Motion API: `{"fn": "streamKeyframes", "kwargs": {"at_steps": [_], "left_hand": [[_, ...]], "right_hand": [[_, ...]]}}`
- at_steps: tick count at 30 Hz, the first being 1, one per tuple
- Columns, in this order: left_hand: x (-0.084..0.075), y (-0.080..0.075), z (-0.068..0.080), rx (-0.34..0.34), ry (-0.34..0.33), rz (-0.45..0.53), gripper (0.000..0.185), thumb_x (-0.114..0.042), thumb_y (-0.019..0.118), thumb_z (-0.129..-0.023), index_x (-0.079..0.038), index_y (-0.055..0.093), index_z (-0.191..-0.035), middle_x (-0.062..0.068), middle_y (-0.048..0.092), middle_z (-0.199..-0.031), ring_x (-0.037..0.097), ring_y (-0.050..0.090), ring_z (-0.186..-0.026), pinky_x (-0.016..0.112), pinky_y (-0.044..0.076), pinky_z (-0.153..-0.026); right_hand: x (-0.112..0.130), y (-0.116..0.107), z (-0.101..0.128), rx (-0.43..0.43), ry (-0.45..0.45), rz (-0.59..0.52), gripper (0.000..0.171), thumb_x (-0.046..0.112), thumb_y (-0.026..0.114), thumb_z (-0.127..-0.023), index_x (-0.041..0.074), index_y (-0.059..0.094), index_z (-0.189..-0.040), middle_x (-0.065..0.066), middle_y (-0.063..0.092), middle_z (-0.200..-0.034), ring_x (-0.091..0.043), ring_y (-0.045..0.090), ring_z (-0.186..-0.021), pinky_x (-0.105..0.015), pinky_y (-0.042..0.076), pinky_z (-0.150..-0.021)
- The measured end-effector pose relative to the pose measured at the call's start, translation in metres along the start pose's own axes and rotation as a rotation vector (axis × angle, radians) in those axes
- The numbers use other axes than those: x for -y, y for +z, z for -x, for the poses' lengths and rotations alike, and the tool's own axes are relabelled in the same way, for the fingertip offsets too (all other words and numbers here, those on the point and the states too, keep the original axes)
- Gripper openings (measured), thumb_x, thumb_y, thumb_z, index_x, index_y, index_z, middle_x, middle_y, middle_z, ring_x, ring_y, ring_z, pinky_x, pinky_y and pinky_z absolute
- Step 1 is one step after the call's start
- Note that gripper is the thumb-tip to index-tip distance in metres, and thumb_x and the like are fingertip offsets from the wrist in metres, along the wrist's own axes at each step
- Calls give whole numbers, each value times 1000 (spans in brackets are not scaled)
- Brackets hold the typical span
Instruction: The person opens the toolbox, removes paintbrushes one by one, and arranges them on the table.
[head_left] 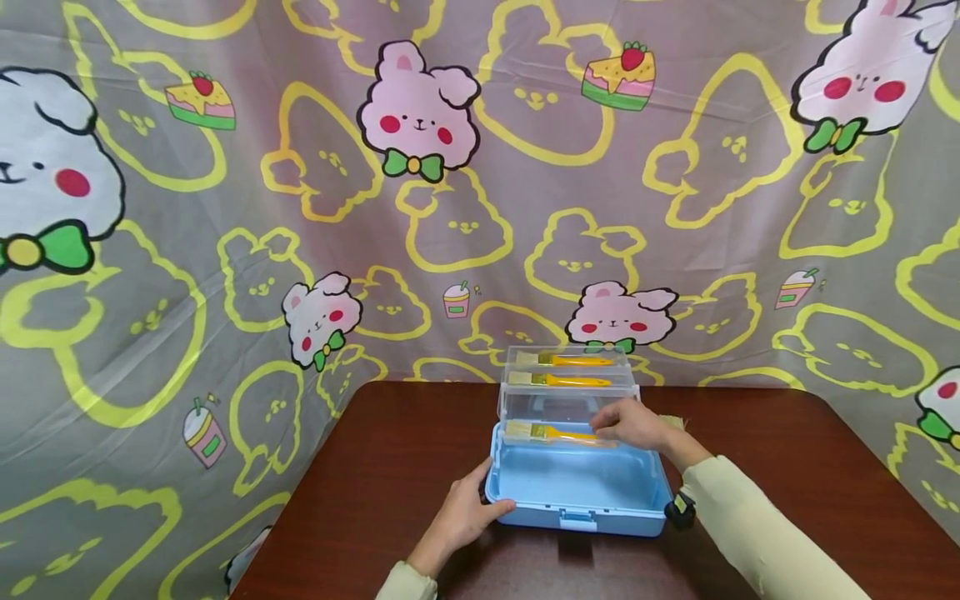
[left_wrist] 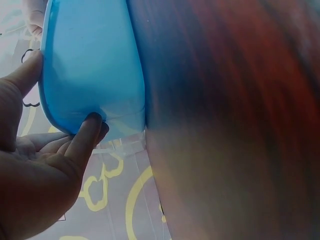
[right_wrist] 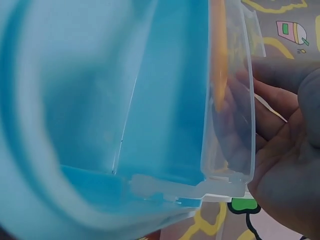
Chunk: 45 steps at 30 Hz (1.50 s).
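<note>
A light blue plastic toolbox (head_left: 577, 521) stands unlatched on the table, its clear trays raised in tiers behind the blue bottom. My left hand (head_left: 467, 510) grips its front left corner. In the left wrist view the thumb (left_wrist: 90, 131) bends against the blue wall. Three paintbrushes lie in the trays, bristles to the left: an upper one (head_left: 573, 360), a middle one (head_left: 570, 381) and a lowest one (head_left: 558, 434). My right hand (head_left: 633, 425) is at the lowest brush's handle end. Through the cloudy tray wall (right_wrist: 251, 125), its fingers show beside the orange handle (right_wrist: 218, 60); their contact is unclear.
A dark red-brown table (head_left: 390, 450) carries the toolbox. A small pale tan item (head_left: 672, 422) shows partly behind my right wrist. A patterned cloth (head_left: 525, 208) hangs right behind the table. Between the front wall and the trays lies the blue bottom compartment (head_left: 570, 479).
</note>
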<state>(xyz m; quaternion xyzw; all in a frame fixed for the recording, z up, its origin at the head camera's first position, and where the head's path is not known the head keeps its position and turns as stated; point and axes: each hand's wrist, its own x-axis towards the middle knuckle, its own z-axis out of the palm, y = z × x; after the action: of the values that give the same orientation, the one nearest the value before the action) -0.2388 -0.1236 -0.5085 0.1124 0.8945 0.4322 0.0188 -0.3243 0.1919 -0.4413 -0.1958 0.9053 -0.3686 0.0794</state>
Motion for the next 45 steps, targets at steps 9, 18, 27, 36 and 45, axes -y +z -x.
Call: {"fn": "streamKeyframes", "kwargs": {"at_steps": [9, 18, 27, 36, 45], "left_hand": [[-1, 0, 0, -6, 14, -9, 83, -36, 76, -80, -4, 36, -145, 15, 48, -139, 28, 47, -124, 51, 39, -97], [-1, 1, 0, -5, 6, 0, 83, -37, 75, -80, -6, 36, -146, 13, 47, -139, 27, 47, -124, 51, 39, -97], [-2, 2, 1, -12, 5, -10, 83, -37, 75, -80, -5, 36, -146, 14, 47, -139, 28, 46, -124, 52, 39, -97], [0, 2, 0, -18, 7, -4, 82, -35, 76, -80, -5, 36, -145, 14, 48, -138, 27, 48, -123, 52, 39, -96], [1, 2, -1, -13, -5, -11, 83, -37, 76, -80, -3, 37, -144, 16, 47, -139, 29, 46, -124, 52, 38, -97]], "right_hand": [[3, 0, 0, 38, 3, 20, 18, 3, 62, -90, 6, 72, -105, -4, 69, -97, -19, 60, -86, -49, 48, -87], [-1, 1, 1, 36, 3, -25, 18, 4, 63, -90, 7, 72, -105, -4, 68, -98, -19, 60, -86, -47, 49, -85], [-3, 2, 0, 9, 5, -59, 23, 6, 68, -85, 4, 70, -108, -8, 68, -101, -22, 62, -88, -42, 52, -82], [-2, 3, 0, -5, -33, -63, 28, 7, 75, -80, 3, 71, -107, -7, 69, -101, -21, 62, -87, -41, 52, -82], [-4, 0, -2, 24, -108, -77, 24, 13, 75, -81, 10, 74, -105, -4, 69, -102, -21, 62, -91, -37, 53, -80]]}}
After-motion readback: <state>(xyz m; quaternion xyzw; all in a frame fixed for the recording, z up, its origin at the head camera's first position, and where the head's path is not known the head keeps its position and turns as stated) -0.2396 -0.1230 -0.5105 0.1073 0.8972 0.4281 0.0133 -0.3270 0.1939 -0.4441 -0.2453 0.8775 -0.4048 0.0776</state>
